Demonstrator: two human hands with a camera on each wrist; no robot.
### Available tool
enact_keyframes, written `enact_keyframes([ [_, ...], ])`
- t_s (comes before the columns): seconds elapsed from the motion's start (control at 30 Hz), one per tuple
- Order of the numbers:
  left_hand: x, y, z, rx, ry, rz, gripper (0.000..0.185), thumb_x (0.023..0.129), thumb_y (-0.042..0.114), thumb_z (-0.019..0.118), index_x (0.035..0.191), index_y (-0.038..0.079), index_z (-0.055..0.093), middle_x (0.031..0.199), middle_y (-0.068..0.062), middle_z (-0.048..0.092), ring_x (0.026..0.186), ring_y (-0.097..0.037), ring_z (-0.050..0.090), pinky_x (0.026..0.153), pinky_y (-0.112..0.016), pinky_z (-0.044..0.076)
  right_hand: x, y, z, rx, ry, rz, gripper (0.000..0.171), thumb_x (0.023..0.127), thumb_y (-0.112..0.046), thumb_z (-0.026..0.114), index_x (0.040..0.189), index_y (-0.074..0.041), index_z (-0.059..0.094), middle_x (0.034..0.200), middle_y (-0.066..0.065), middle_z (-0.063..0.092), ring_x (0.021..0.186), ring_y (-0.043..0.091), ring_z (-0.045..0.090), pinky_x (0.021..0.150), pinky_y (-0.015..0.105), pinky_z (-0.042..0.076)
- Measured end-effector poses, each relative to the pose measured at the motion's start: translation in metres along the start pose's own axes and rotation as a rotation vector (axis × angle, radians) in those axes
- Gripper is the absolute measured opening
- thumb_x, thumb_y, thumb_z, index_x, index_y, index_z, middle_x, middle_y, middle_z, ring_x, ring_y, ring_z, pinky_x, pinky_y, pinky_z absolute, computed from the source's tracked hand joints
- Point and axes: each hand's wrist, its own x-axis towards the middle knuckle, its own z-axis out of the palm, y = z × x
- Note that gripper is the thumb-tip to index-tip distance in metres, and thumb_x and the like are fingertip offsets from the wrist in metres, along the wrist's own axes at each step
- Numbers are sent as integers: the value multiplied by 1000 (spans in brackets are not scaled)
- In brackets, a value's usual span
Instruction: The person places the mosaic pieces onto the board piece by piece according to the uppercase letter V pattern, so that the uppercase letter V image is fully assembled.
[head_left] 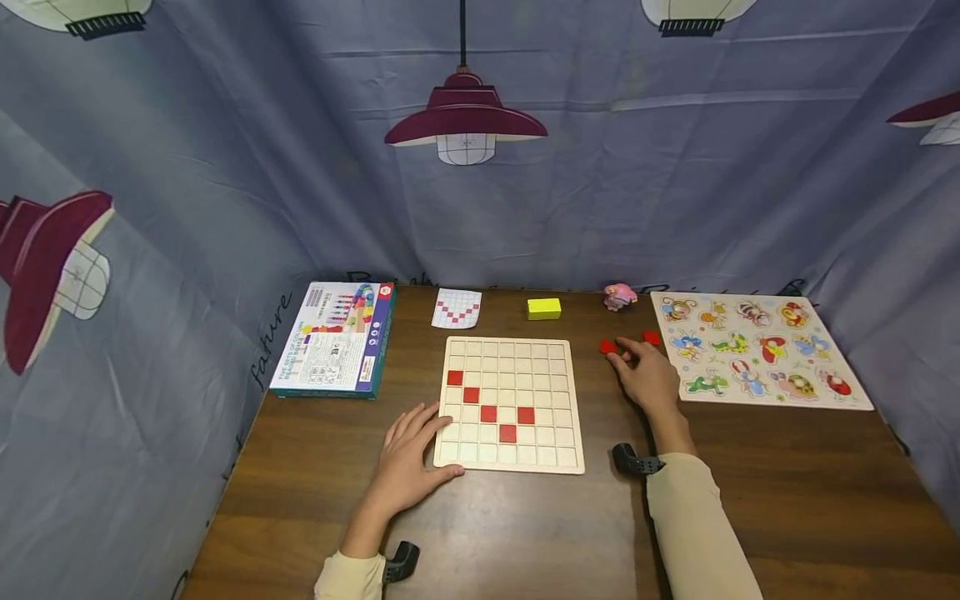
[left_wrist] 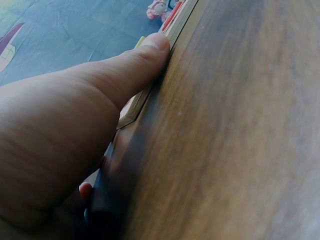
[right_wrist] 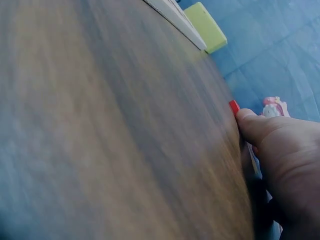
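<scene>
A pale wooden grid board [head_left: 540, 457] lies mid-table, with several red square tiles [head_left: 488, 413] set in its cells. At its near left corner, my left hand [head_left: 405, 467] rests with spread fingers along the left side and the thumb against the front edge; the left wrist view has that thumb [left_wrist: 145, 52] on the board's edge. Right of the board, my right hand [head_left: 651, 377] pinches a loose red tile [head_left: 607, 347] between thumb and fingers, low over the table. The same red tile [right_wrist: 234, 107] shows at the thumb tip. Another red tile [head_left: 651, 338] lies just beyond the knuckles.
A white pattern card [head_left: 456, 308] with red squares lies behind the board, near a yellow block [head_left: 543, 309] and a pink figurine [head_left: 619, 297]. At left is a flat box [head_left: 333, 342]. An insect picture puzzle board [head_left: 761, 350] lies close beside the right hand. Curtains border the table.
</scene>
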Motion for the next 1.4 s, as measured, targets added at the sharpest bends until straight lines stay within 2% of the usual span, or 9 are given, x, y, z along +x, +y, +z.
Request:
enact_keyframes([
  [0.3, -1, 2, -1, -9, -3, -2, 79, 77, 55, 84, 144, 22, 57, 160, -7, 44, 153, -34, 31, 126, -59, 17, -12, 0, 4, 6, 33, -80, 31, 98, -34, 68, 118, -10, 69, 91, 6, 61, 77, 25, 58, 64, 40, 43],
  [0.5, -1, 1, -1, -11, -5, -6, 80, 77, 55, 84, 144, 22, 57, 160, -7, 44, 153, -34, 31, 126, -59, 17, -28, -1, 6, 88, 46, -123, 28, 98, -28, 70, 115, -6, 68, 89, 6, 56, 75, 21, 50, 64, 33, 36],
  [0.7, -1, 0, 1, -16, -19, -7, 79, 78, 55, 84, 145, 22, 56, 161, -7, 43, 154, -34, 30, 127, -59, 16, -42, -4, 4, 173, 102, -145, 25, 96, -19, 72, 113, -1, 68, 88, 9, 56, 74, 19, 50, 65, 31, 37],
  [1.0, -1, 1, 0, -13, -13, -6, 80, 77, 55, 84, 144, 22, 57, 160, -7, 44, 153, -34, 30, 127, -59, 16, -63, -25, 8, 309, 131, -239, 25, 89, -9, 78, 110, 1, 70, 84, 6, 56, 73, 9, 46, 63, 13, 34],
  [1.17, 0, 1, -1, -3, -14, -11, 80, 77, 56, 84, 145, 22, 56, 161, -7, 43, 153, -34, 30, 127, -58, 16, -71, -47, 13, 347, 50, -282, 25, 89, -11, 79, 111, -3, 71, 84, 2, 53, 75, 8, 46, 64, 16, 35],
  [1.4, -2, 1, -1, -9, -8, -6, 79, 77, 55, 84, 144, 21, 57, 160, -7, 44, 153, -35, 31, 126, -60, 17, -79, -67, 21, 289, -93, -299, 23, 91, -20, 78, 111, -11, 71, 82, -3, 49, 75, 9, 44, 66, 23, 34],
])
